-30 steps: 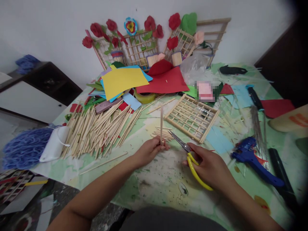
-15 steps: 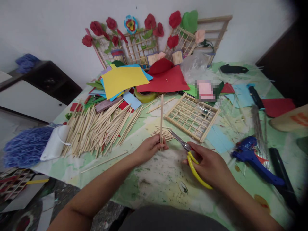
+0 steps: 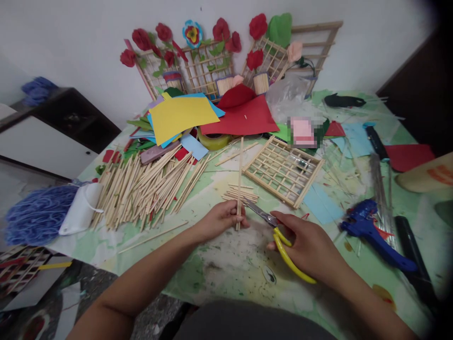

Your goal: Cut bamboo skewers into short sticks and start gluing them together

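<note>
1. Stick (might be two side by side, can't tell) is mid-table, held roughly upright, poking out above and below the left hand.
2. Far left there's blue yarn heaped at the table's left edge, with a white plastic thing right beside it.
3. Next up, a big stick pile, and one loose stick lying between it and the front edge.
4. Left hand is pinching that upright one, thumb against fingers. Short sticks lie flat just beyond.
5. Stained tablecloth between the forearms gives decent elbow room, right up to the front edge.
6. Right hand has its fingers curled round yellow-handled scissors. Tips are right by the stick; can't tell if they touch.
7. Wooden lattice sits just past the blades, so it's tighter there.
8. Far right, a blue glue gun, with a gap of cloth between it and the hand.
</note>
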A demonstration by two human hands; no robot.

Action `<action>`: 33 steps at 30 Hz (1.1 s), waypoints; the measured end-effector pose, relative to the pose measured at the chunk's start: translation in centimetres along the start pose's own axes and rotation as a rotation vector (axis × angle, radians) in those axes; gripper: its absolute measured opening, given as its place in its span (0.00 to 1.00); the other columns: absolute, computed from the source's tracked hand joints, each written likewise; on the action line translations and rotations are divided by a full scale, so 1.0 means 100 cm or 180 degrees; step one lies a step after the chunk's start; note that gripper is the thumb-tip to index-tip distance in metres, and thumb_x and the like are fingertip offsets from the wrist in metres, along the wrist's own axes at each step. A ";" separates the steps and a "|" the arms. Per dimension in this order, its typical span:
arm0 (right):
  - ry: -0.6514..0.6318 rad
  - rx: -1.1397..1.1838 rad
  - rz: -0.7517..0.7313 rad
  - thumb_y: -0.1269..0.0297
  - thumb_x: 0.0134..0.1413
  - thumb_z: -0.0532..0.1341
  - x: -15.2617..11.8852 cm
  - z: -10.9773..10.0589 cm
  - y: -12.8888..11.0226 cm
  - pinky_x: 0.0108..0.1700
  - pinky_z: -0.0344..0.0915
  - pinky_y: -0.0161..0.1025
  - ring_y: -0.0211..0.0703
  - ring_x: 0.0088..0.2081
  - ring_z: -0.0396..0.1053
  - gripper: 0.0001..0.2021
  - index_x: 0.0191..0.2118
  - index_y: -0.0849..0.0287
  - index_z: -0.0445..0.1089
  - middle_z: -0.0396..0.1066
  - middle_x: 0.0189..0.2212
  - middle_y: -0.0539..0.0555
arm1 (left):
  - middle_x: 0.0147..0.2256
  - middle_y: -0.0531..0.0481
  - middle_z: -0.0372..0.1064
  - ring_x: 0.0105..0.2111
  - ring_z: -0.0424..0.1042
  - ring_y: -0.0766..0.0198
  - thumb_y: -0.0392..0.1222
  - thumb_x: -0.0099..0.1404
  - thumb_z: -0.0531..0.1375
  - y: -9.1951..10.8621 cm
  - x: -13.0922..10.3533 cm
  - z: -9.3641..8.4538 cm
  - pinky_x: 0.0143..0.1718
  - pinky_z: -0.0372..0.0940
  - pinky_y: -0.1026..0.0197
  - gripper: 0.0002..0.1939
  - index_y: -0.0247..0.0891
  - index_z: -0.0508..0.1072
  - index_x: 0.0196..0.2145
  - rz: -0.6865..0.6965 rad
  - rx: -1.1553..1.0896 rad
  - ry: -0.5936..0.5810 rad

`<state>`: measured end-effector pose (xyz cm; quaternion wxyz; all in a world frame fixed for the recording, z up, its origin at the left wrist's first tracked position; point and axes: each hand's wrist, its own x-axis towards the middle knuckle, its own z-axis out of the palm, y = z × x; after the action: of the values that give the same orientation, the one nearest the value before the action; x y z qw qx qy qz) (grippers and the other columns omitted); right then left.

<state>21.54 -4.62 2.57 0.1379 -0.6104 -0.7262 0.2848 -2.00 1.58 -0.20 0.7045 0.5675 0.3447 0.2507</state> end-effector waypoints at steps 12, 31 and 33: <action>-0.0170 -0.0069 -0.0150 0.50 0.46 0.62 -0.001 -0.005 -0.005 0.46 0.61 0.47 0.53 0.46 0.67 0.31 0.56 0.55 0.61 0.69 0.45 0.59 | 0.31 0.44 0.70 0.32 0.69 0.64 0.47 0.63 0.56 0.010 -0.005 0.007 0.36 0.64 0.62 0.13 0.33 0.70 0.34 0.0102 0.0344 -0.0470; -0.0291 0.0177 -0.0261 0.51 0.44 0.63 -0.002 -0.006 -0.006 0.45 0.62 0.45 0.52 0.44 0.68 0.32 0.57 0.53 0.61 0.70 0.45 0.58 | 0.31 0.44 0.70 0.31 0.68 0.64 0.46 0.65 0.54 0.013 -0.006 0.004 0.35 0.64 0.62 0.15 0.34 0.75 0.33 0.0123 0.0855 -0.0679; -0.0321 0.0201 -0.0269 0.50 0.44 0.63 -0.002 -0.006 -0.007 0.45 0.62 0.46 0.52 0.44 0.67 0.32 0.57 0.54 0.61 0.69 0.45 0.58 | 0.31 0.45 0.69 0.32 0.68 0.64 0.45 0.65 0.53 0.013 -0.006 0.003 0.36 0.64 0.62 0.15 0.34 0.75 0.33 0.0133 0.0938 -0.0723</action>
<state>21.39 -4.73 3.50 0.1322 -0.5593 -0.7480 0.3319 -2.15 1.25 1.27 0.6428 0.6962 0.2841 0.1464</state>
